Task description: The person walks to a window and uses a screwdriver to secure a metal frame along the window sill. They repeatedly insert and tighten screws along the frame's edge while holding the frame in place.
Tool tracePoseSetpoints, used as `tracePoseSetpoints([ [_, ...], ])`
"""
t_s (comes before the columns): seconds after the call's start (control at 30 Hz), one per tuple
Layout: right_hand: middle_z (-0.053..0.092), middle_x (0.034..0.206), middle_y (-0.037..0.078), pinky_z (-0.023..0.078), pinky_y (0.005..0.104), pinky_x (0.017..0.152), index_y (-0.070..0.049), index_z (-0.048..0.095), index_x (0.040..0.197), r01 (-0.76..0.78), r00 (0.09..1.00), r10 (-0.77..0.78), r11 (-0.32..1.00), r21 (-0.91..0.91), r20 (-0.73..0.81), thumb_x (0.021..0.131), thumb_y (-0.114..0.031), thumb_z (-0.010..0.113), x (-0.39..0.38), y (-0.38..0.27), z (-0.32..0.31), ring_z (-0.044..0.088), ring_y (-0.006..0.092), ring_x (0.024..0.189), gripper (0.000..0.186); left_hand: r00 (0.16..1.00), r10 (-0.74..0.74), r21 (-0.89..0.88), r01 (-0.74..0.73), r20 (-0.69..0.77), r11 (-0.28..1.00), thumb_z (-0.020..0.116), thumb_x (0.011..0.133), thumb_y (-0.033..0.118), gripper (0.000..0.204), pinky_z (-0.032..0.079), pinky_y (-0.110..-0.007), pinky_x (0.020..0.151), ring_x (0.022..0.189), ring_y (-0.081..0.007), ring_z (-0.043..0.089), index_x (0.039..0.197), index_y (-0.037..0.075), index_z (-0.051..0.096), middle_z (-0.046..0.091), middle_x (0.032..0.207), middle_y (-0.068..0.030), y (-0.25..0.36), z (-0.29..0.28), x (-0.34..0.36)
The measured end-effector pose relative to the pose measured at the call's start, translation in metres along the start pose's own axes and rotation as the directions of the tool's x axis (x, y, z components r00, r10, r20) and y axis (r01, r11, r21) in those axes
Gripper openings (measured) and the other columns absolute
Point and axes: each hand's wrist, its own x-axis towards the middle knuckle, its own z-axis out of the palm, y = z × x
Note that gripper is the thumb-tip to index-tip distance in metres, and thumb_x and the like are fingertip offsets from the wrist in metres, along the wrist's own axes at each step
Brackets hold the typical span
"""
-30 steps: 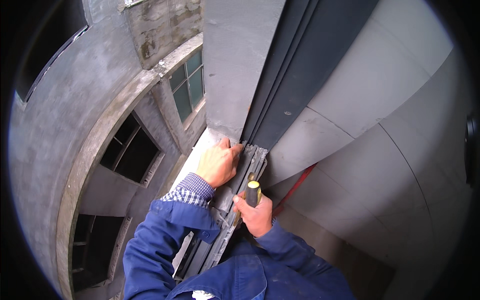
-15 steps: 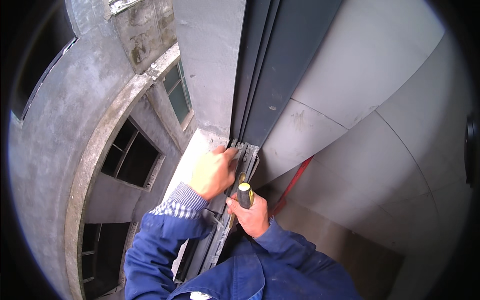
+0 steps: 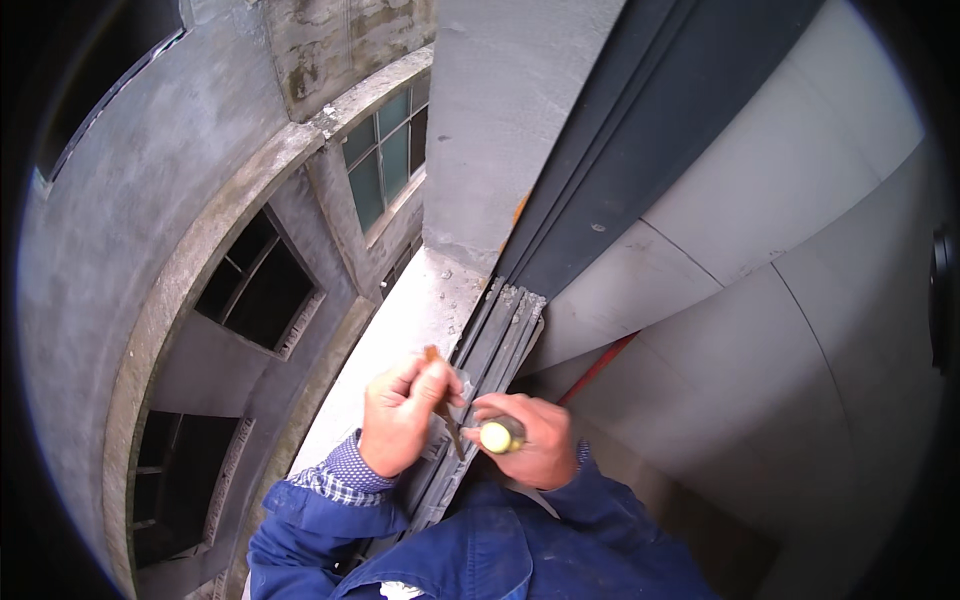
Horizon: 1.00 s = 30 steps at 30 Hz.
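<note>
My left hand (image 3: 398, 408) is closed, thumb and fingers pinched on a thin brownish strip (image 3: 452, 432). An orange-brown end sticks out above the fingertips, and the strip slants down toward my right hand. My right hand (image 3: 535, 440) wraps round a hand tool with a black-and-yellow handle (image 3: 502, 435); its butt faces up and its working end is hidden. Both hands are over the dark grey metal window track (image 3: 492, 350), whose grooves hold crumbs of mortar near the upright frame. Whether the strip touches the track I cannot tell.
A dark grey frame post (image 3: 640, 130) rises beside a concrete pillar (image 3: 510, 120). Left of the track lies a pale sill (image 3: 385, 330) with debris, beyond it a drop to a curved facade (image 3: 200, 200). Pale wall panels (image 3: 760, 190) and a red bar (image 3: 600, 367) are on the right.
My left hand has drawn back from the track's far end toward me and now pinches the brownish strip. My right hand has tilted the handle toward the camera. The view has shifted.
</note>
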Motion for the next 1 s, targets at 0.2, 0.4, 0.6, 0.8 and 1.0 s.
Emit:
tracePoseSetpoints([
  [0.2, 0.072, 0.103, 0.003, 0.051, 0.0315, 0.066, -0.014, 0.073, 0.115, 0.309, 0.938, -0.34, 0.904, -0.295, -0.061, 0.064, -0.034, 0.093, 0.024, -0.029, -0.021, 0.064, 0.022, 0.082, 0.058, 0.996, -0.083, -0.171, 0.077, -0.033, 0.982, 0.051, 0.111, 0.03, 0.027, 0.035, -0.023, 0.047, 0.048, -0.0067, 0.042, 0.103, 0.005, 0.057, 0.052, 0.063, -0.0002, 0.022, -0.014, -0.03],
  [0.4, 0.07, 0.109, 0.006, 0.058, 0.0341, 0.072, -0.012, 0.075, 0.108, 0.398, 0.898, -0.427, 0.891, -0.217, -0.108, 0.07, -0.02, 0.088, 0.036, -0.014, 0.014, 0.064, 0.025, 0.092, 0.041, 0.996, 0.067, 0.014, -0.068, 0.051, 0.998, 0.061, 0.104, 0.032, 0.037, 0.035, -0.02, 0.055, 0.057, -0.0035, 0.044, 0.117, -0.003, 0.055, 0.057, 0.071, 0.0017, 0.034, -0.002, -0.065],
  [0.6, 0.069, 0.11, 0.007, 0.058, 0.0372, 0.078, -0.011, 0.074, 0.107, 0.337, 0.933, -0.357, 0.908, -0.25, -0.039, 0.076, -0.015, 0.074, 0.033, -0.001, 0.032, 0.065, 0.0273, 0.094, 0.032, 0.986, 0.022, 0.547, -0.11, 0.166, 0.83, 0.093, 0.074, 0.034, 0.085, 0.039, -0.023, 0.049, 0.047, -0.0076, 0.052, 0.137, -0.002, 0.048, 0.052, 0.055, -0.0003, 0.03, -0.012, -0.067],
  [0.8, 0.067, 0.115, 0.011, 0.056, 0.0411, 0.087, -0.008, 0.068, 0.118, 0.253, 0.966, -0.258, 0.945, -0.207, 0.003, 0.079, -0.014, 0.071, 0.034, 0.009, 0.039, 0.064, 0.0313, 0.1, 0.039, 0.974, 0.175, 0.713, -0.223, 0.142, 0.665, 0.088, 0.08, 0.026, 0.076, 0.054, -0.031, 0.058, 0.06, -0.021, 0.069, 0.137, -0.003, 0.048, 0.068, 0.077, -0.0132, 0.017, 0.002, -0.056],
  [1.0, 0.067, 0.113, 0.014, 0.054, 0.0409, 0.089, -0.001, 0.06, 0.122, 0.145, 0.989, -0.14, 0.977, -0.154, 0.044, 0.08, -0.008, 0.068, 0.038, 0.016, 0.042, 0.063, 0.034, 0.105, 0.043, 0.926, 0.332, 0.81, -0.332, 0.182, 0.483, 0.081, 0.085, 0.017, 0.054, 0.055, -0.033, 0.06, 0.066, -0.0302, 0.073, 0.128, -0.004, 0.055, 0.068, 0.079, -0.0202, 0.013, 0.006, -0.037],
])
